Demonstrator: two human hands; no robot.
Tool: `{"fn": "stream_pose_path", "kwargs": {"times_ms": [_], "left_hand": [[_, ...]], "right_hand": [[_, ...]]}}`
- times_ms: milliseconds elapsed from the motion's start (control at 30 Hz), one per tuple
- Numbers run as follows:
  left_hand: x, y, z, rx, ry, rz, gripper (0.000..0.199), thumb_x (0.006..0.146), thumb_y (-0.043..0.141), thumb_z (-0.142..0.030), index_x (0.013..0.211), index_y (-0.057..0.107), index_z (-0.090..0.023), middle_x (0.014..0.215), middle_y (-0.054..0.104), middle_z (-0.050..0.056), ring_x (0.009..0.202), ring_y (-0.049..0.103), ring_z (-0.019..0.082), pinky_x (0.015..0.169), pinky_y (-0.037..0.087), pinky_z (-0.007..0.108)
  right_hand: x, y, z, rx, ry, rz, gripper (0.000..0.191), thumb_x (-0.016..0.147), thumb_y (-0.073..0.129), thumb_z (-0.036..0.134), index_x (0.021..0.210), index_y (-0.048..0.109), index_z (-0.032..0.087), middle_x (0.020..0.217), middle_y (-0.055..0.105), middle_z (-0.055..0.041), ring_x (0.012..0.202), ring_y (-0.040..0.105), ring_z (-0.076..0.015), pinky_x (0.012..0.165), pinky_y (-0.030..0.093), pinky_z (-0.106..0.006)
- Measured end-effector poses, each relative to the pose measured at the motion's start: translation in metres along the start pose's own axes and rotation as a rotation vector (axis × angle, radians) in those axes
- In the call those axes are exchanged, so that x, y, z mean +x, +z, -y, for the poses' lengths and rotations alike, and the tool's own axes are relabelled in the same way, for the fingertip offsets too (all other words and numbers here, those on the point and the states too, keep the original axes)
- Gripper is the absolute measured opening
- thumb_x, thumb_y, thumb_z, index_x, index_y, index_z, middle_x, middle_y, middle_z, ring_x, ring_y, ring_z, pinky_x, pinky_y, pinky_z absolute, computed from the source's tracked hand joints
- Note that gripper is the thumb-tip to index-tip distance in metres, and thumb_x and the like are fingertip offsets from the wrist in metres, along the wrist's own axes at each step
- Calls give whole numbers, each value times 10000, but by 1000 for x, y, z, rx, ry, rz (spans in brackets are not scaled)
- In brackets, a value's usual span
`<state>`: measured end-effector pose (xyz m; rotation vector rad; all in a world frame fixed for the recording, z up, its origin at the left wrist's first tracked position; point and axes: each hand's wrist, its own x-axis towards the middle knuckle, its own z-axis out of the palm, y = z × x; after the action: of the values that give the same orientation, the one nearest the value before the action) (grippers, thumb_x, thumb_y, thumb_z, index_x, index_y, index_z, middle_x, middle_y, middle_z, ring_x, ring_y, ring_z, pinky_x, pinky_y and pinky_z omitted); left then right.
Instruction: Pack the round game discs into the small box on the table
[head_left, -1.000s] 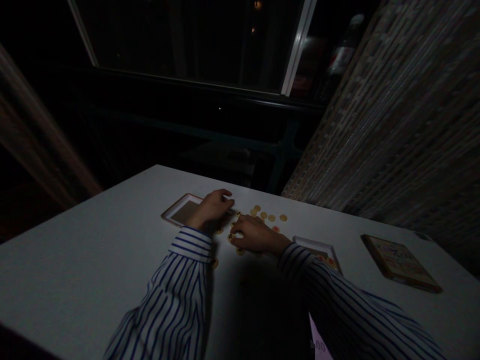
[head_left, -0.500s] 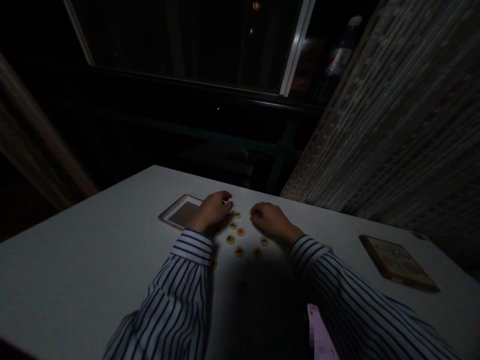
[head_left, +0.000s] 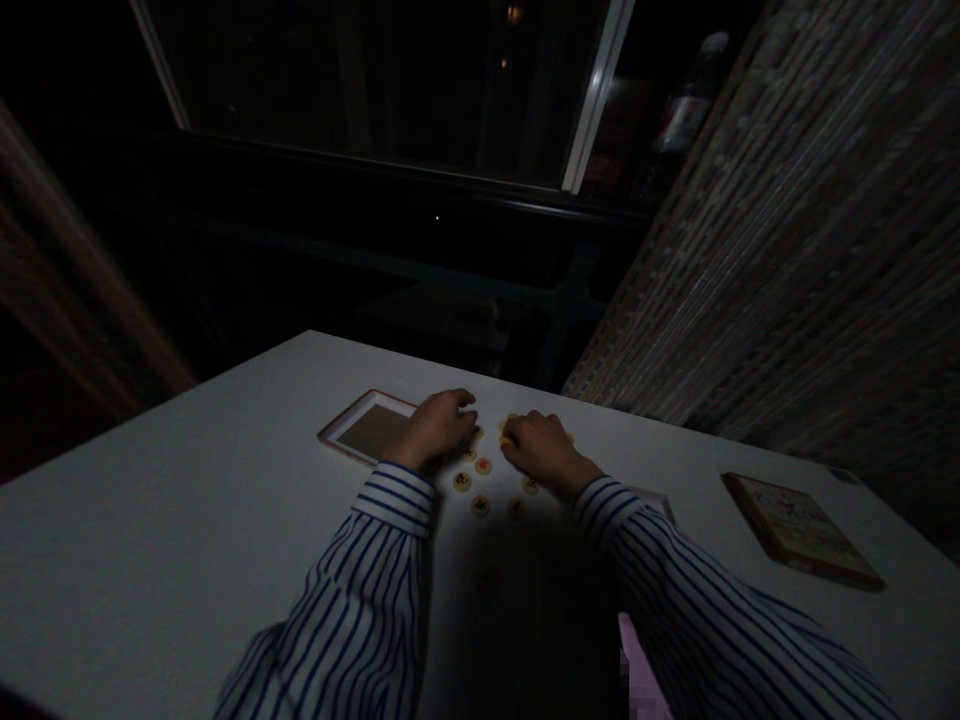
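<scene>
Several round, pale wooden xiangqi pieces lie on the white table [head_left: 225, 480], among them a red-marked xiangqi piece [head_left: 483, 466] and a black-marked xiangqi piece [head_left: 462, 482]. My left hand [head_left: 436, 428] hovers at the left of the group, thumb and forefinger apart, nothing visible between them. Beneath it, a black-marked piece [head_left: 477, 433] partly shows. At the right, my right hand [head_left: 546, 452] has its fingers curled down on a xiangqi piece [head_left: 505, 440], mostly covered by the fingertips. More pieces peek out around that hand.
An open shallow box tray [head_left: 367, 430] sits left of my left hand. A flat illustrated box [head_left: 802, 525] lies at the right. Partly behind my right sleeve is a pale tray edge [head_left: 660, 503]. A pink object [head_left: 637, 665] is near the front. String curtains [head_left: 720, 270] hang beyond the table.
My left hand has shifted slightly right, over the pieces. My right hand has moved a little left and toward me, and more pieces show behind it.
</scene>
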<state>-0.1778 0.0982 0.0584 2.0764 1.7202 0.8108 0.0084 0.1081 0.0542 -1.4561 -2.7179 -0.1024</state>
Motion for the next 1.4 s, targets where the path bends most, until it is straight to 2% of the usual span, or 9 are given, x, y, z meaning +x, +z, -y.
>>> {"fn": "stream_pose_path", "kwargs": {"times_ms": [133, 200, 300, 433, 600, 733, 1067, 1233, 1400], "left_hand": [[0, 1, -1, 6, -4, 3, 377, 793, 471, -320, 1109, 580, -146, 1137, 617, 118, 1056, 556, 224, 908, 402, 307], [0, 1, -2, 6, 9, -2, 372, 791, 468, -301, 1108, 582, -143, 1133, 618, 119, 1060, 554, 223, 914, 399, 309], [0, 1, -4, -12, 38, 0, 363, 788, 465, -270, 1105, 585, -141, 1132, 619, 120, 1060, 554, 228, 919, 400, 319], [-1, 0, -8, -49, 86, -5, 351, 794, 455, -253, 1100, 590, -147, 1124, 625, 109, 1047, 563, 220, 915, 407, 316], [-1, 0, -12, -101, 117, 1, 345, 775, 488, -224, 1100, 592, -168, 1124, 628, 77, 1049, 562, 190, 927, 401, 285], [-1, 2, -14, -136, 165, -16, 371, 752, 535, -245, 1112, 586, -172, 1125, 625, 74, 1038, 566, 196, 920, 411, 291], [-4, 8, -29, -85, 279, -66, 319, 774, 550, -352, 1043, 614, -191, 1026, 650, 74, 959, 578, 210, 840, 426, 295], [-5, 7, -34, -45, 289, -76, 310, 799, 515, -361, 1028, 621, -182, 991, 658, 70, 931, 582, 201, 825, 423, 277], [-8, 7, -40, 49, 271, 1, 293, 810, 484, -352, 1001, 637, -191, 974, 668, 69, 901, 593, 194, 792, 425, 266]], "right_hand": [[-1, 1, 0, 30, 14, -19, 234, 818, 450, 301, 902, 631, 178, 905, 650, -112, 880, 542, -239, 763, 336, -365], [-1, 3, -4, 121, 39, -57, 232, 804, 478, 330, 902, 636, 190, 888, 654, -96, 866, 552, -226, 756, 350, -351], [3, 9, -11, 406, 74, -120, 242, 787, 507, 373, 891, 639, 199, 855, 661, -56, 793, 571, -178, 699, 384, -297], [11, 16, -21, 845, 131, -137, 283, 742, 557, 404, 854, 640, 157, 762, 652, -43, 655, 565, -136, 581, 409, -250], [13, 6, -19, 1212, 224, -136, 243, 674, 634, 349, 801, 638, 141, 737, 651, -46, 631, 566, -121, 574, 427, -239], [9, -7, -13, 1340, 293, -171, 190, 629, 658, 298, 738, 643, 143, 769, 657, -48, 680, 579, -117, 638, 434, -241], [5, -12, -12, 1523, 283, -117, 226, 629, 650, 319, 763, 646, 137, 602, 596, 15, 552, 511, -86, 522, 372, -212], [3, -11, -12, 1521, 269, -109, 230, 634, 645, 320, 767, 652, 132, 641, 619, -1, 584, 530, -90, 544, 381, -211], [1, -8, -18, 1407, 276, -132, 196, 661, 612, 299, 758, 655, 135, 614, 610, 7, 554, 514, -83, 544, 386, -206]]}}
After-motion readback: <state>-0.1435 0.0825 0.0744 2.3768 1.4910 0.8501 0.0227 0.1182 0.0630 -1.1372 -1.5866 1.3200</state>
